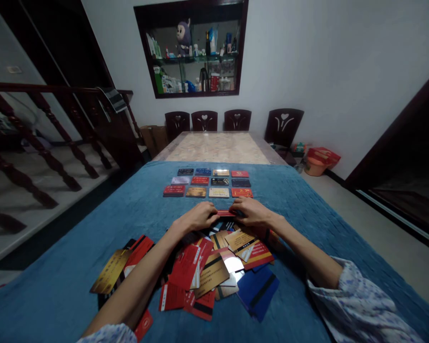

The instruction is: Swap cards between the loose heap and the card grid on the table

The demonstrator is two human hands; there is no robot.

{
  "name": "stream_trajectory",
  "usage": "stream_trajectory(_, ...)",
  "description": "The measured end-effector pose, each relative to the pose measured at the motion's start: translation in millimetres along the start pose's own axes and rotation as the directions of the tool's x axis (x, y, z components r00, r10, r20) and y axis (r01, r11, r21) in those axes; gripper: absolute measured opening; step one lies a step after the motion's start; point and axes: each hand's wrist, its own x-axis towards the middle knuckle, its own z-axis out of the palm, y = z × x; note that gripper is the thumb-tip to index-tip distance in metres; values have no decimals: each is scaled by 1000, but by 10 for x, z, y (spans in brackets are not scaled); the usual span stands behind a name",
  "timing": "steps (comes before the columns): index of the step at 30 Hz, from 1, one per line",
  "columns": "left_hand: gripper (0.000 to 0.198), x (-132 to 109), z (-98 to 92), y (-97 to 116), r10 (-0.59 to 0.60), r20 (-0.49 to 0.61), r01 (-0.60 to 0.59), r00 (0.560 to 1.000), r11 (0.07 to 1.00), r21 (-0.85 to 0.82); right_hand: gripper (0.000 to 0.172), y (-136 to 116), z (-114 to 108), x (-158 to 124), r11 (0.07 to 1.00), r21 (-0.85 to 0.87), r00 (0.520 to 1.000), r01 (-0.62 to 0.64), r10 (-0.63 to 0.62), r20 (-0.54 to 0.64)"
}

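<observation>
My left hand [200, 215] and my right hand [252, 211] pinch a red card [226, 213] by its two ends, seen nearly edge-on. Under and in front of my wrists spreads a loose heap of plastic cards: a red card [183, 267], a gold card [212, 275], a blue card [259, 290] and several more overlapping. Beyond my hands, cards lie in three neat rows, with a red stack [174, 191] at the near left and an orange-red card [242, 192] at the near right. My left forearm hides part of the heap.
A blue cloth [128, 205] covers the near part of the table, whose marble top [218, 145] shows beyond. Several dark chairs [238, 120] line the far side. A wooden railing [50, 119] runs along the left; an orange bucket [318, 162] stands at the right wall.
</observation>
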Motion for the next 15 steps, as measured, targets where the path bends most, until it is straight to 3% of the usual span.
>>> stream_trajectory(15,29,32,154,-155,-141,-175,108,974,977,-184,23,17,94,8,984,76,980,-162,169,-103)
